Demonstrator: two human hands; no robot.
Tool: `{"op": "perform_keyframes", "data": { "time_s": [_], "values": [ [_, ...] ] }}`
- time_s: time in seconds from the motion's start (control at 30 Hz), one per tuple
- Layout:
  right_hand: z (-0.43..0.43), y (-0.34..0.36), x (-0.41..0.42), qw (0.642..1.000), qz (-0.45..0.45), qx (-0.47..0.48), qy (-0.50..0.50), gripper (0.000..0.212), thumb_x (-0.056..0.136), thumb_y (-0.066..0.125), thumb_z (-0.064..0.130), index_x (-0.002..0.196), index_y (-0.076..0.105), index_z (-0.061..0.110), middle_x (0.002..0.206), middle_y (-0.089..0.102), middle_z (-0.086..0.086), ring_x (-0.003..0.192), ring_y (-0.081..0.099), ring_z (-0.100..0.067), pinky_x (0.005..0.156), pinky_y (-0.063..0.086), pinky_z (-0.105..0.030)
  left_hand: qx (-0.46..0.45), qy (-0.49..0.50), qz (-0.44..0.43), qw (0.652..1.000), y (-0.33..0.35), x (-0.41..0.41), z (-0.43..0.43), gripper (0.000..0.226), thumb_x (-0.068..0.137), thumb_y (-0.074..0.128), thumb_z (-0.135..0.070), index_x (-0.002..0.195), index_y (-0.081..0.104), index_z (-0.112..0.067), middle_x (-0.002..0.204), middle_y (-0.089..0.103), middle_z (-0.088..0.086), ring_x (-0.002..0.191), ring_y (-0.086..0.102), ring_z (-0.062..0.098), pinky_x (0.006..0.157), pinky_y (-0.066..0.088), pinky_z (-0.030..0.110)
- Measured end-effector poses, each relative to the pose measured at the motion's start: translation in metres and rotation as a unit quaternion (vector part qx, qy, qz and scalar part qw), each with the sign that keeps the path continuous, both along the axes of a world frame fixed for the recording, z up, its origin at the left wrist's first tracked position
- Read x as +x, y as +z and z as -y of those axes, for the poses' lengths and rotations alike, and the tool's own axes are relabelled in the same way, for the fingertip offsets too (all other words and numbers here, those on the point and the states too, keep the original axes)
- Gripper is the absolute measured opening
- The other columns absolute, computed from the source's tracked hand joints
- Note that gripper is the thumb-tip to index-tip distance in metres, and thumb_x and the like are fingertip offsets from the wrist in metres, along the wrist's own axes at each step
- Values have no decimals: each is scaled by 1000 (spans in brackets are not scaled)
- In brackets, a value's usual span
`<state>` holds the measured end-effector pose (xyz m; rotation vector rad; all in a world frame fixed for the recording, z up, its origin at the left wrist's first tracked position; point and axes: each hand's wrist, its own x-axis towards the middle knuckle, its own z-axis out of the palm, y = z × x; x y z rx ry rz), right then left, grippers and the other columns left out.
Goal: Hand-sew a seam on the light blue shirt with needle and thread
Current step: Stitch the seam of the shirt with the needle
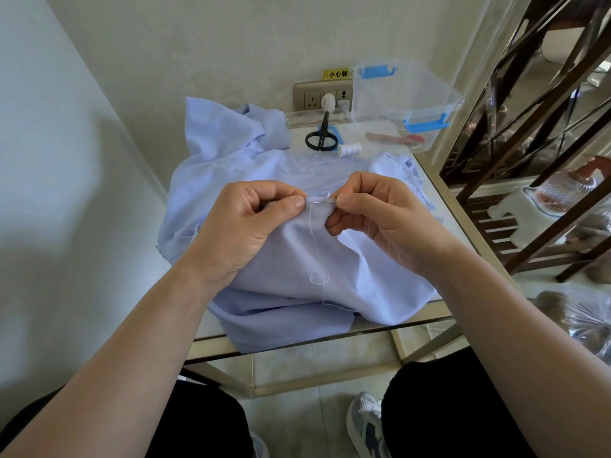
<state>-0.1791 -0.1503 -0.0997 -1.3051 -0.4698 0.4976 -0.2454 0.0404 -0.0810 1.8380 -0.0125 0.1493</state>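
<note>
The light blue shirt (284,252) lies crumpled over a small glass table and hangs off its front edge. My left hand (244,226) pinches a raised fold of the fabric between thumb and forefinger. My right hand (377,213) pinches a thin needle (325,201) that lies along the fold's edge, between the two hands. White thread (314,246) hangs from the needle down the cloth and ends in a small loop.
Black scissors (322,137) and a white thread spool (349,149) lie on a clear lid behind the shirt. A clear plastic box (406,94) with blue clips stands at the back right by a wall socket (322,95). A dark wooden rack (535,180) stands right of the table edge (439,190).
</note>
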Motion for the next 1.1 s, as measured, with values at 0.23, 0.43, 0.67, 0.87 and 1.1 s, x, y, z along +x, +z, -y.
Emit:
{"op": "perform_keyframes", "data": {
  "time_s": [0.23,0.43,0.67,0.87,1.1],
  "values": [
    [0,-1,0,999,-21,27,28,8,90,56,2,82,58,3,73,66,-9,69,65,-17,70,54,-24,-64,-8,-31,997,3,-2,2,16,91,63,-14,80,74,-19,77,71,-9,76,62,2,75,47,11],
    [0,-1,-1,999,-10,21,38,7,87,57,7,81,58,4,72,66,-5,68,63,-15,71,52,-23,-127,-15,-59,990,6,-4,5,10,82,64,-21,79,72,-16,71,70,-7,70,63,3,69,49,13],
    [0,1,-3,999,5,0,44,9,87,58,10,81,57,4,68,63,-2,65,60,-14,68,50,-22,-149,-52,-93,983,6,-4,5,13,75,65,-27,68,76,-23,71,71,-3,70,65,8,69,52,16],
    [-4,2,-6,999,4,-12,39,15,84,65,15,76,58,4,65,60,-2,60,54,-11,61,46,-19,-115,-61,-91,987,3,-5,4,18,76,66,-29,82,74,-14,85,74,10,84,67,18,86,52,29],
    [-2,2,-3,998,-45,25,23,11,87,57,12,78,59,6,71,64,-6,64,60,-16,65,52,-24,-140,-31,-65,987,5,-3,5,9,74,67,-27,70,73,-22,69,69,-8,68,61,3,68,49,13]
  ]
}}
